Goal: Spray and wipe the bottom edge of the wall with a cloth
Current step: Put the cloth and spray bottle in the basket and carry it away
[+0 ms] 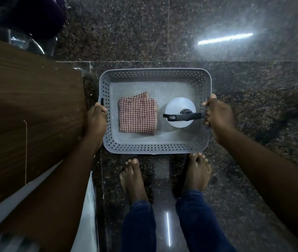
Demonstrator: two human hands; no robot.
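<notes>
- A person stands barefoot on a dark speckled granite floor [235, 88], looking straight down at a grey perforated basket [155, 74] held level in both hands, just ahead of the toes.
- The left hand [96, 120] grips the basket's short side at nine o'clock, fingers [101, 109] curled over the rim beside a handle slot; the right hand [217, 115] clasps the opposite side at three o'clock, fingers closed on that rim. Holding both ends probably keeps the load from tipping.
- Inside, a folded red-and-white checked cloth [138, 116] lies flat toward nine o'clock.
- Just beside it, toward three o'clock, a pale spray bottle [179, 106] stands upright, its black trigger head [182, 116] lying across the top, nozzle pointing at the cloth.
- Both tools ride together, so they reach the work spot in one trip.
- A brown wooden table [26, 115] edge fills the view at nine o'clock.
- Neither tool is in hand yet; I judge spraying and wiping have not begun.
</notes>
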